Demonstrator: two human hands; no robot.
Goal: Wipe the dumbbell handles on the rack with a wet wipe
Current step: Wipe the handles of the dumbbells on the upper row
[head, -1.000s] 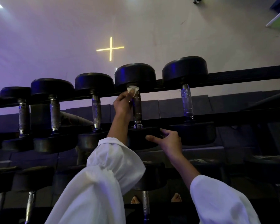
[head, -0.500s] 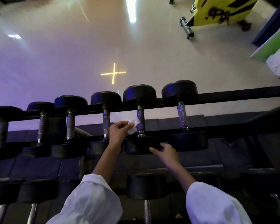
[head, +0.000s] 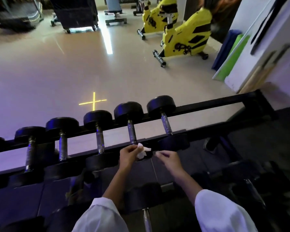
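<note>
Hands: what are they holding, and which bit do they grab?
The left hand pinches a crumpled white wipe by its left edge, and the rest sticks out. The right hand holds nothing.

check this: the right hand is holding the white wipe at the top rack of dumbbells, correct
Not quite: the head view shows the left hand holding the white wipe at the top rack of dumbbells. The right hand is beside it, holding nothing.

We've got our left grip (head: 128, 155) pinching the crumpled wet wipe (head: 143, 153) just below a dumbbell handle (head: 132, 133) on the rack (head: 208, 105), right grip (head: 169, 159) loosely curled just beside it.
</note>
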